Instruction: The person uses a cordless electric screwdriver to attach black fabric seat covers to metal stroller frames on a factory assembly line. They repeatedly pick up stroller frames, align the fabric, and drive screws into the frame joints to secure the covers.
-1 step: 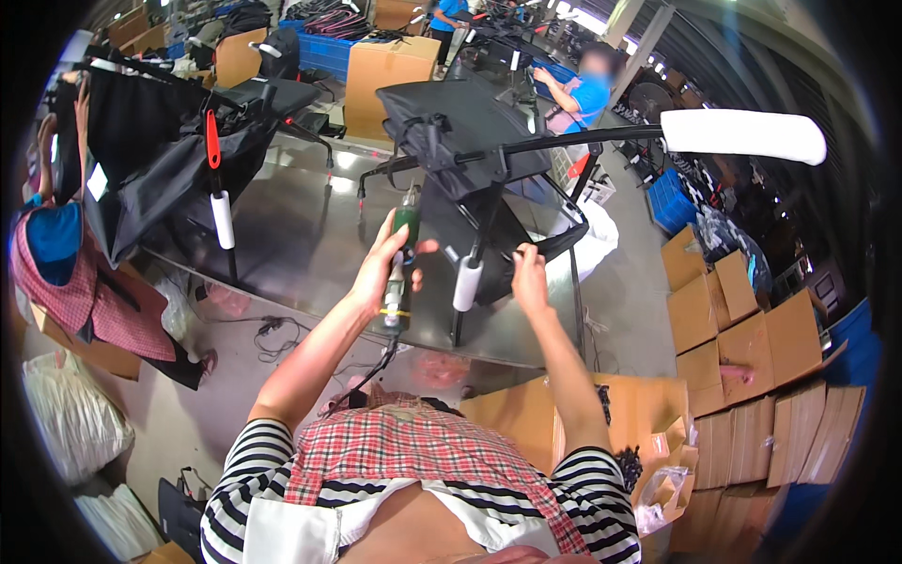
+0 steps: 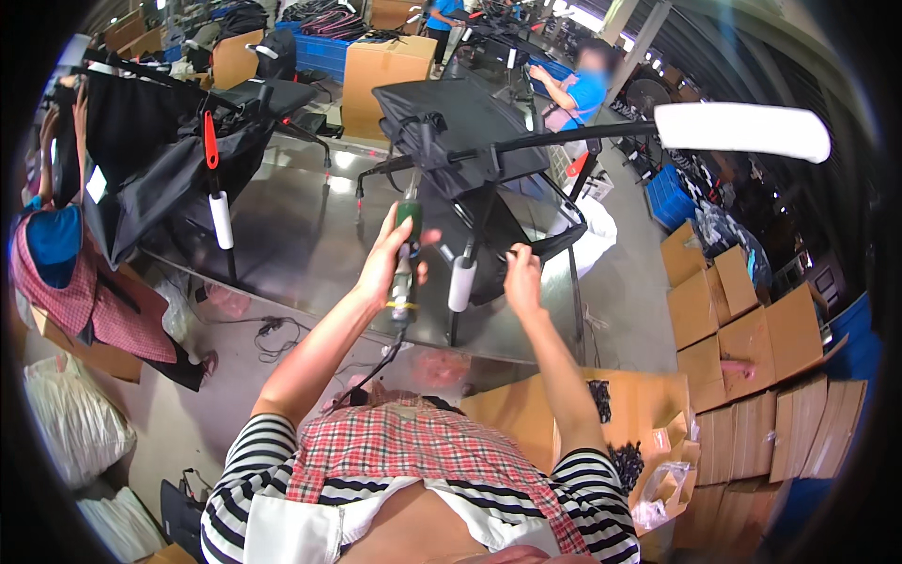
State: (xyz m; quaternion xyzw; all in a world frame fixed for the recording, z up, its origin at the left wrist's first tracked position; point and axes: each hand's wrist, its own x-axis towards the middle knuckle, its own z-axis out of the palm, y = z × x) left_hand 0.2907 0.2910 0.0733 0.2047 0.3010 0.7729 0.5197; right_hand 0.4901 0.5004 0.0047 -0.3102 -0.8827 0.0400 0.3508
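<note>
The green power screwdriver [image 2: 409, 218] was gripped upright in the left hand [image 2: 381, 263], its bit raised toward the black frame [image 2: 489, 160] over the metal table [image 2: 310, 226]. The right hand [image 2: 523, 280] was held curled beside black fabric [image 2: 496, 273]; whether anything was pinched could not be told.

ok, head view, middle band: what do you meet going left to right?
Checked-apron co-worker → first white sleeve → left hand gripping green power tool → second white sleeve → right hand → white bundle → stacked cardboard boxes.
</note>
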